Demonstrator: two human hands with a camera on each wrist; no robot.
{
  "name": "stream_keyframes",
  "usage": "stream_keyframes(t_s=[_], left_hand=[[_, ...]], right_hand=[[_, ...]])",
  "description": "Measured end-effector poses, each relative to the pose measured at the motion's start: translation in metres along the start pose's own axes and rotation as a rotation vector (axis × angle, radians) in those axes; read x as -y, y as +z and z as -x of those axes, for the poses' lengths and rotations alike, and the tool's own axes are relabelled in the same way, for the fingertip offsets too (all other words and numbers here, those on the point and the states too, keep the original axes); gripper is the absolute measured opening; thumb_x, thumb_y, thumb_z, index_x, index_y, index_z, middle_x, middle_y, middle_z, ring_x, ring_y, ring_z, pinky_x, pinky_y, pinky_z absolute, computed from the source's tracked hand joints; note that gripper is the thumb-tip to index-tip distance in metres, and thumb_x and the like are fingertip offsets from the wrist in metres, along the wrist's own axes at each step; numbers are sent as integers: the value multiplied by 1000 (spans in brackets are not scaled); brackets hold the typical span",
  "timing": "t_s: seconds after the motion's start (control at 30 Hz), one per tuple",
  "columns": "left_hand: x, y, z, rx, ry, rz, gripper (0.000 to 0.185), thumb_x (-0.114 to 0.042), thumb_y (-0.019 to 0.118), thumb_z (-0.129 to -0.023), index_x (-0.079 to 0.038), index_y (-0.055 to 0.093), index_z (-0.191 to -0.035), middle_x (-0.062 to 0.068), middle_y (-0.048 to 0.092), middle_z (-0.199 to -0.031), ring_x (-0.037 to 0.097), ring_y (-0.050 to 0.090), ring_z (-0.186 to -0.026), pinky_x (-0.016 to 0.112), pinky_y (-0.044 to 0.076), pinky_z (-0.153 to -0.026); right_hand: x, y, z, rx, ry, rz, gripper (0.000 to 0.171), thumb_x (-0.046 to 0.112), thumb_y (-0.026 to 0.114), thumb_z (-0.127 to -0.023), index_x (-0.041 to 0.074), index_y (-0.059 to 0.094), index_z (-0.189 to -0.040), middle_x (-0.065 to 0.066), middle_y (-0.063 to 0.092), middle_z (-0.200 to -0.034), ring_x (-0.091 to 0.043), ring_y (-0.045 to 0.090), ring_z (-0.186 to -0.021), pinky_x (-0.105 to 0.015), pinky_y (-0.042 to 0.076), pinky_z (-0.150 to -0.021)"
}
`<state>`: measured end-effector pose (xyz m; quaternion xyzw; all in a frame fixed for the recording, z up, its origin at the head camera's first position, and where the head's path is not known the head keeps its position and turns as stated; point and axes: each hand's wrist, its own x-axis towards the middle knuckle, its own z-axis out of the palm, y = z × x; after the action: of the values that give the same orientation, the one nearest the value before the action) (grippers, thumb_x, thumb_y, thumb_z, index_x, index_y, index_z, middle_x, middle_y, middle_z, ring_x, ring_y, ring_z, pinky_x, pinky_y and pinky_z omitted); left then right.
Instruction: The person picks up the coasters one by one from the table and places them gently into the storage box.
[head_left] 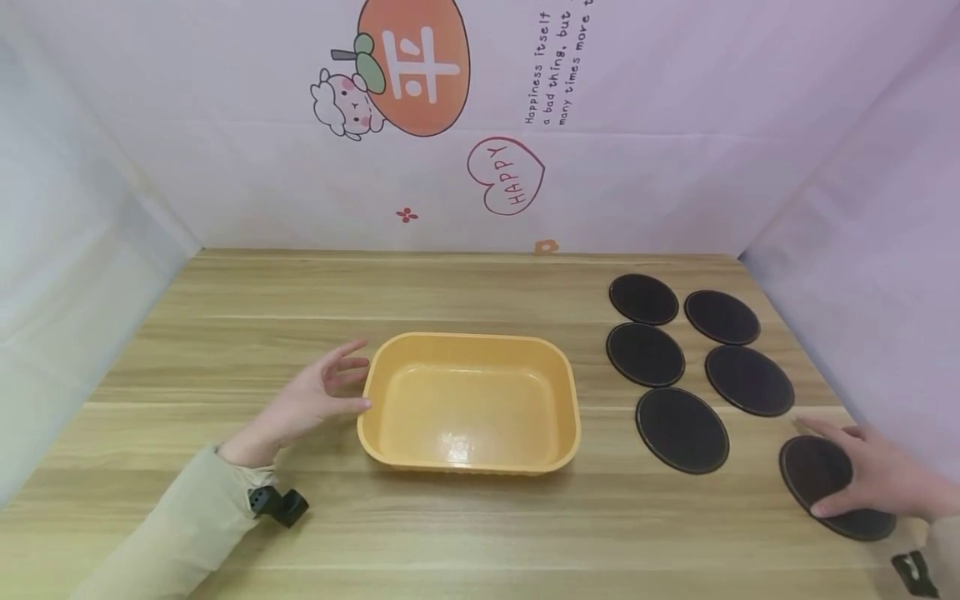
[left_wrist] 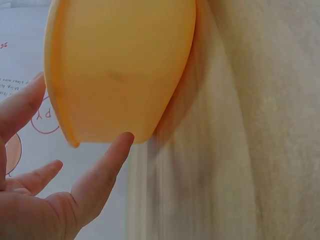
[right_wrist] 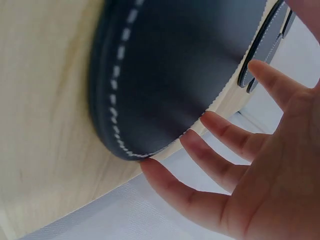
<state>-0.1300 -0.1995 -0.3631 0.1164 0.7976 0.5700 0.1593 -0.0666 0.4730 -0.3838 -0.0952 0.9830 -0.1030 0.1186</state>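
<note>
A yellow-orange rectangular plastic tub (head_left: 465, 412) stands on the table, with nothing inside it. My left hand (head_left: 303, 408) is at its left end, fingers and thumb spread near the rim. Whether the fingertips touch the tub's wall (left_wrist: 120, 75) I cannot tell. At the far right, my right hand (head_left: 877, 475) reaches over a black round coaster (head_left: 813, 467), partly covering it. Pale dashed stitching runs along this coaster's edge (right_wrist: 175, 65) in the right wrist view. Loosely spread fingers (right_wrist: 170, 185) lie at its rim there.
Several more black coasters lie flat in two rough columns right of the tub, among them a near one (head_left: 682, 430) and a far one (head_left: 643, 298). The wood-grain table (head_left: 480, 542) meets a printed white cloth (head_left: 637, 192) at the back.
</note>
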Motion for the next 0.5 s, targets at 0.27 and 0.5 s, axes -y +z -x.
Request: stream_keyframes(t_s=[0.27, 0.5], left_hand=[[1, 3, 0, -11, -14, -18, 87, -5, 73, -81, 1, 19, -149, 32, 36, -142, 47, 35, -131, 50, 42, -101], [1, 6, 0, -7, -26, -14, 86, -5, 72, -81, 0, 19, -149, 32, 34, -142, 47, 35, -131, 48, 44, -100]], right_hand=[[-3, 0, -5, -4, 26, 39, 101, 37, 89, -51, -8, 40, -127, -46, 39, -107, -57, 48, -90, -60, 48, -60], [-11, -3, -7, -35, 49, 31, 92, 35, 90, -50, -12, 48, -117, -40, 54, -99, -56, 50, -89, -63, 47, -65]])
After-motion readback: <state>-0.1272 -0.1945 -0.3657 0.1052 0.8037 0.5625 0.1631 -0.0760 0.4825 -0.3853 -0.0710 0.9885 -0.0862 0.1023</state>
